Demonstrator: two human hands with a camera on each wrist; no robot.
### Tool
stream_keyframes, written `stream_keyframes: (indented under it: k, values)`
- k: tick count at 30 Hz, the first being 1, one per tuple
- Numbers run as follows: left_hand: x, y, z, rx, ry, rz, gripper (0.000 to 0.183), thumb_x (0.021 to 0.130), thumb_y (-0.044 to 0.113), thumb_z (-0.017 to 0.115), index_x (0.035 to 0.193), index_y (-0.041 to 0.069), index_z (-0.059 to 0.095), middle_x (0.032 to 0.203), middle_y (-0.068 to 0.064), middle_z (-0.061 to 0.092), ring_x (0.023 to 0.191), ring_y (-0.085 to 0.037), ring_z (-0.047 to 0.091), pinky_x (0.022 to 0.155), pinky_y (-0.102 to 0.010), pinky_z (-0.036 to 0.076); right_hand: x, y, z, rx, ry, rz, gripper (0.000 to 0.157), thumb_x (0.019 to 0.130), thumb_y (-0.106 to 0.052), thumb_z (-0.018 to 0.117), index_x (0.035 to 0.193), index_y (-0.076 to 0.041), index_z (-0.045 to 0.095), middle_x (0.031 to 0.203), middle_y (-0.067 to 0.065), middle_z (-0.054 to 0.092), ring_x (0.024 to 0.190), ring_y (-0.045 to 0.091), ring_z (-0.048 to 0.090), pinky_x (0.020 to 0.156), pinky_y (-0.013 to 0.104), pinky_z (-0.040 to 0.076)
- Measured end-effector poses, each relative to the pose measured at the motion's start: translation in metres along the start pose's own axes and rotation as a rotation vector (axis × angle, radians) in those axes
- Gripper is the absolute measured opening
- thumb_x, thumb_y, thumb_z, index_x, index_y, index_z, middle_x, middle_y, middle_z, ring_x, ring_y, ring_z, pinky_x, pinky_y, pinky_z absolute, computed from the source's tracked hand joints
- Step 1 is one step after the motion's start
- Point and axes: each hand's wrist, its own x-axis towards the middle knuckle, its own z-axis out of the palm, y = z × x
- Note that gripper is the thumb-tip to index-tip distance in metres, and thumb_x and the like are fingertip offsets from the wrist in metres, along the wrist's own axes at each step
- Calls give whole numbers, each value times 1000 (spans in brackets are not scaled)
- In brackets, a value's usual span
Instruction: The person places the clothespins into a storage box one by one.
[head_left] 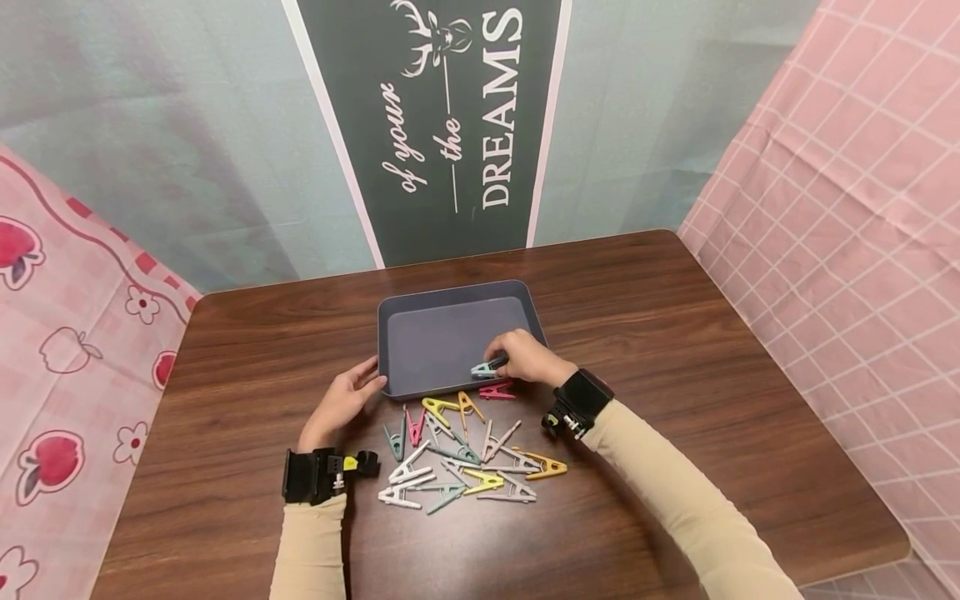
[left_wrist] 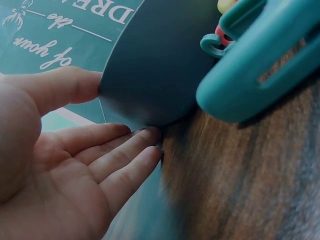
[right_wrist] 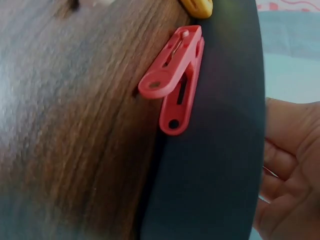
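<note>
**Held clip [head_left: 483, 371] hovers or rests at tray's [head_left: 431, 342] near right corner**

A right hand [head_left: 527, 357], its grip clamped on a pale-blue and dark clip, works within the tray's outline; its fingers mask part of the clip, and whether it touches the tray floor cannot be told. The left hand [head_left: 347, 404] steadies the tray's left side, its grip spread, thumb apart from straight fingers. Only the left wrist view shows those fingertips at the wall's foot, with a green clip [left_wrist: 232, 95] looming beside the tray, cut off by the frame. The right wrist view loses the held clip behind the tray's wall but details a red clip [right_wrist: 167, 75] just outside it, contact uncertain. Loose clips [head_left: 483, 482] overlap on the surface [head_left: 637, 333] on the tray's near side, some hard to separate. Beyond the tray, a lettered banner [head_left: 435, 229] runs out of the top of the head view.
</note>
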Motion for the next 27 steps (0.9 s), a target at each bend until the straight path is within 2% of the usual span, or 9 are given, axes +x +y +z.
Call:
stream_keyframes:
  k: [7,27]
  values:
    - [0,1,0,5,-3,-8,59,101,18,50,149,-7,26,152,-27,34,139,-37,41,113,-48,36,4,7,2,-16,-32,17,20,75,1,75,94,-5,75,92,9,75,84,19,65,78,31,55]
    - [-1,3,-1,26,1,-4,60,100,19,51,149,-6,27,152,-27,34,139,-37,41,112,-48,38,-1,15,-2,-8,-36,45,20,75,-1,76,95,-5,75,93,9,76,86,19,67,81,34,56]
